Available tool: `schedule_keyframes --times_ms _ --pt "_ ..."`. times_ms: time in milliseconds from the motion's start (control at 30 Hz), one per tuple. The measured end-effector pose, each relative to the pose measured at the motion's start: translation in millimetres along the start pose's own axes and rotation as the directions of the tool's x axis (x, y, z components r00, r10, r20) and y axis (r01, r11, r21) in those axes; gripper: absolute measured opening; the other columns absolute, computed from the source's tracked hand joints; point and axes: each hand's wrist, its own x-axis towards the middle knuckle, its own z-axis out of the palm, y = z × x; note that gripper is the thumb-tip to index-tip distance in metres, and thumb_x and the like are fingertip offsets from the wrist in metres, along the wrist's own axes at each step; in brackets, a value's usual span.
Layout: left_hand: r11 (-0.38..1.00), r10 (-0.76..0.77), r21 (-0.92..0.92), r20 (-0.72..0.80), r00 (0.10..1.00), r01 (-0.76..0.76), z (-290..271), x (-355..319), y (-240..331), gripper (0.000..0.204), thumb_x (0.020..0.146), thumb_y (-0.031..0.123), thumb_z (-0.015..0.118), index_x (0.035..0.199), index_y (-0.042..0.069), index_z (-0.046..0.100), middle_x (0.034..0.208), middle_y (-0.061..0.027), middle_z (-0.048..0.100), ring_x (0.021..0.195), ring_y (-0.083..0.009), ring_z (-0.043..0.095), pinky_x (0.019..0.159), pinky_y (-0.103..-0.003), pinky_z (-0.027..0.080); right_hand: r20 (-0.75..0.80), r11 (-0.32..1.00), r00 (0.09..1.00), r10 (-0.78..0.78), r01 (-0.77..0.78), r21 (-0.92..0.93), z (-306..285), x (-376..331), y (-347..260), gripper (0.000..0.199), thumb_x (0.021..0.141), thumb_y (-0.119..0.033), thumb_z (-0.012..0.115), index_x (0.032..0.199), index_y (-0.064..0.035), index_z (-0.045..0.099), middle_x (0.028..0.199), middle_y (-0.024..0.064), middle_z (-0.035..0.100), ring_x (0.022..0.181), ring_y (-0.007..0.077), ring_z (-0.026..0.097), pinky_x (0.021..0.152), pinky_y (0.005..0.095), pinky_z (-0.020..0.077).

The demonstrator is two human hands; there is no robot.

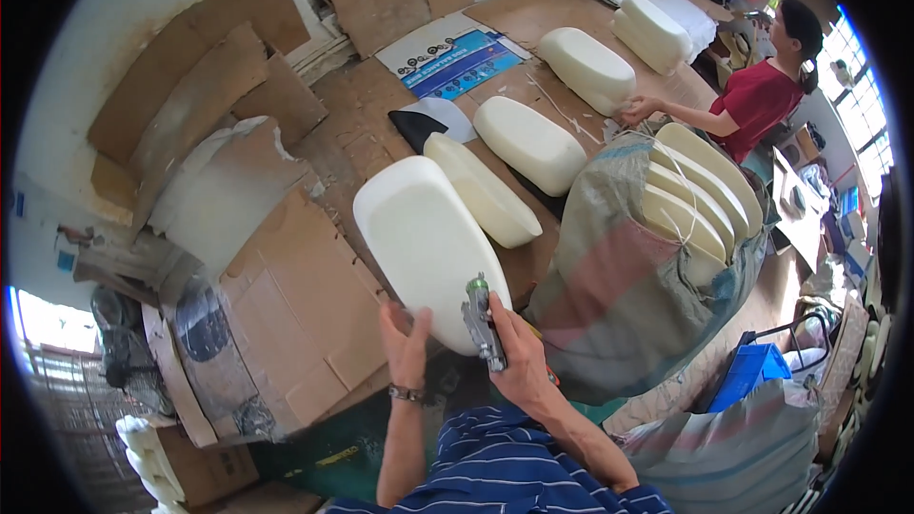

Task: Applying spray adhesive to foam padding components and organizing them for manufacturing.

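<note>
Clamping its fingers on a silver metal spray gun (483, 331), the right hand (526, 362) is at the near end of a large, cream, rounded foam pad (419, 238); the left hand (407, 350), thumb and fingers apart, is by the pad's left edge, contact unclear.

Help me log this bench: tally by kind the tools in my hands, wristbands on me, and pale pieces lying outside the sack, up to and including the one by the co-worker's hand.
Metal handheld tool: 1
Wristband: 1
Pale pieces: 4
Total: 6

Bright barred window (860, 95), pale wall (176, 0), green floor (352, 478)
</note>
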Motion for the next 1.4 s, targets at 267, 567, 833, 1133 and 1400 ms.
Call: schedule_keyframes --times_ms 267,567,833,1133,1400 --pt "0.902 -0.300 -0.294 0.093 0.949 0.314 48.2 -67.1 -11.1 0.108 0.082 0.034 0.083 0.155 -0.002 0.013 0.129 -0.0201 0.060 0.112 -0.0297 0.063 0.081 -0.043 0.058 0.009 0.968 0.997 -0.082 0.077 0.238 -73.4 -67.5 -4.1 0.070 0.080 0.012 0.062 0.147 0.0034 0.044 0.108 0.0234 0.064 0.096 0.0367 0.066 0.085 0.0365 0.0525" --pt "0.895 -0.321 -0.318 0.033 0.947 0.314 31.8 -56.8 -35.1 0.090 0.079 0.045 0.084 0.142 -0.001 0.040 0.122 -0.0180 0.060 0.106 -0.0273 0.064 0.080 -0.043 0.059 0.126 0.949 0.991 0.038 -0.075 0.306 -207.1 -123.3 -61.2 0.066 0.081 0.007 0.067 0.144 0.0059 0.047 0.103 0.0206 0.067 0.091 0.0307 0.069 0.084 0.0337 0.0532" --pt "0.756 -0.362 -0.551 0.097 0.927 0.353 48.9 -83.4 -38.5 0.115 0.072 0.028 0.093 0.155 -0.003 0.019 0.125 -0.0198 0.059 0.101 -0.0236 0.066 0.081 -0.035 0.059 0.138 0.924 0.966 0.219 -0.251 0.290 -210.9 -129.2 -92.1 0.068 0.089 -0.019 0.073 0.142 0.0136 0.045 0.093 0.0098 0.069 0.083 0.0160 0.063 0.086 0.0304 0.0500" --pt "0.739 -0.357 -0.618 -0.020 0.934 0.269 38.9 -65.6 -48.0 0.089 0.073 0.026 0.093 0.140 -0.008 0.044 0.103 -0.0101 0.070 0.083 -0.0153 0.068 0.066 -0.028 0.057 0.199 0.955 0.957 0.213 -0.247 0.163 -197.6 -110.6 -98.8 0.065 0.087 -0.010 0.066 0.144 0.0129 0.044 0.095 0.0096 0.069 0.087 0.0139 0.062 0.092 0.0311 0.0487" --pt "0.713 -0.394 -0.629 0.005 0.919 0.309 42.8 -71.5 -61.1 0.093 0.070 0.036 0.094 0.137 -0.008 0.045 0.104 -0.0104 0.068 0.085 -0.0150 0.067 0.070 -0.028 0.057 0.177 0.955 0.950 0.258 -0.278 0.103 -192.4 -116.0 -97.8 0.066 0.089 -0.013 0.067 0.145 0.0116 0.043 0.093 0.0083 0.068 0.085 0.0134 0.061 0.085 0.0292 0.0492"
